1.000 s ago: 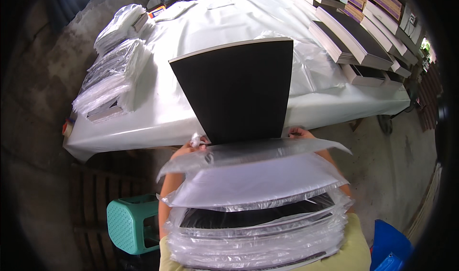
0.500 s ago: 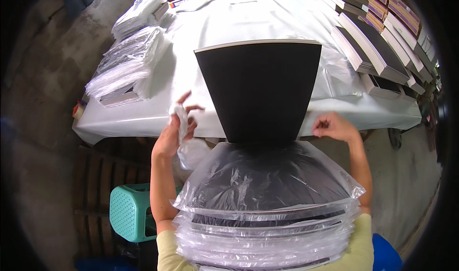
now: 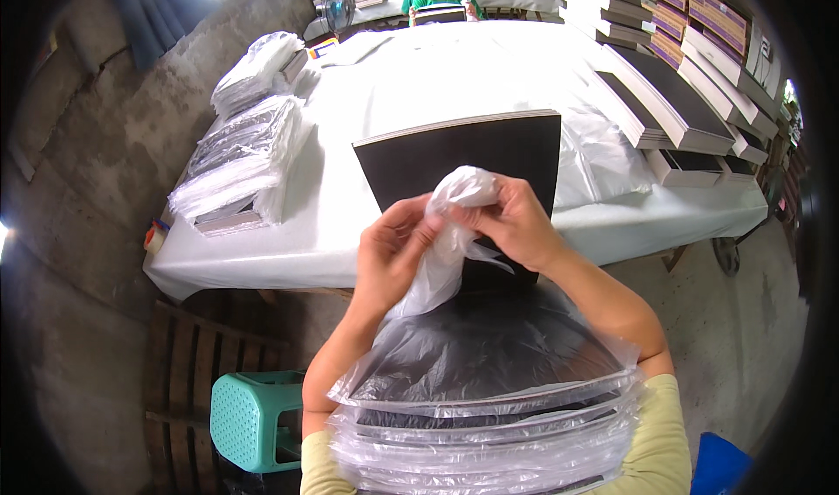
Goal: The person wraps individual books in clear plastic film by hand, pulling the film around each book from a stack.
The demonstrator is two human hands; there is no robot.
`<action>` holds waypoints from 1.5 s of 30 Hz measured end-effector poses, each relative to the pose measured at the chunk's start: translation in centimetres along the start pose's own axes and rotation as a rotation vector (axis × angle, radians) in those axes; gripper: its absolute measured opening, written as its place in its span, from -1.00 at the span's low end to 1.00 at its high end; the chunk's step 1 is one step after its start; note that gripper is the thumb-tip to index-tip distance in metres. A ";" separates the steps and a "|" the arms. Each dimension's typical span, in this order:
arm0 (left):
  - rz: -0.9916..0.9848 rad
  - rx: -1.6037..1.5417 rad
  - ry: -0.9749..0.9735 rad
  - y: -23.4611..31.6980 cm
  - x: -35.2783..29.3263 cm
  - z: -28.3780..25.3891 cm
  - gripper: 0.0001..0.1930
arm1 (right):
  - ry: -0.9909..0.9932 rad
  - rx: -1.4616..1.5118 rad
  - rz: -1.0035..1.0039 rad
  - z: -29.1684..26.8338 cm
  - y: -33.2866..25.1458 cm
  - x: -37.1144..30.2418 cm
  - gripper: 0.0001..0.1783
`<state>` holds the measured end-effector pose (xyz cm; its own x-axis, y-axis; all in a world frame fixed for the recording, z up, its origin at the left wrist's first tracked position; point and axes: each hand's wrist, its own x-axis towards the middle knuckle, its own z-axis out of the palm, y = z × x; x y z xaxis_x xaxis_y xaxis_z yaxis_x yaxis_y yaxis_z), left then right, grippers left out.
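Both hands pinch a clear plastic bag (image 3: pixel 437 276), which hangs crumpled between them. My left hand (image 3: pixel 391 249) grips its left side, and my right hand (image 3: pixel 523 231) holds the bunched top edge. Just behind the hands lies a black board or stack of thin boards (image 3: pixel 516 150) with a pale far edge, partly hidden by the hands and bag. Closer to me is a tall pile of black boards in clear plastic bags (image 3: pixel 489 364), between my forearms.
Two piles of plastic-wrapped boards (image 3: pixel 240 150) stand on the white-covered table (image 3: pixel 350 207) at left. Stacked dark boards (image 3: pixel 669 97) fill its right side. A green stool (image 3: pixel 249 416) is below left. Another person (image 3: pixel 437 6) sits beyond the table, near a fan (image 3: pixel 334 7).
My right hand has come in from the right and taken hold of the plastic bag. My left hand has moved right with it, over the black board. The view has tilted up.
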<state>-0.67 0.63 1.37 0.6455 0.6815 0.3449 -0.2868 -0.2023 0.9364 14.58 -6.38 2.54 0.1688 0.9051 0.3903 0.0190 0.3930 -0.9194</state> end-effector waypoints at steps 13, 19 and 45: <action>0.007 0.196 0.119 1.7 0.6 -0.5 -0.85 | -0.019 0.008 -0.109 -0.4 -1.9 1.3 -0.67; 0.112 0.214 0.181 1.7 0.2 -0.5 -0.87 | -0.016 -0.007 -0.128 0.3 -2.1 0.9 -0.44; -0.273 -0.253 -0.007 -0.7 1.1 0.6 -0.70 | 0.198 -1.018 -0.561 1.0 -0.5 0.0 -0.50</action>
<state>0.60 1.09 1.13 0.7270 0.6812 0.0860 -0.2685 0.1668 0.9487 13.54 -6.40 3.05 0.0348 0.5709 0.8203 0.9016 0.3362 -0.2723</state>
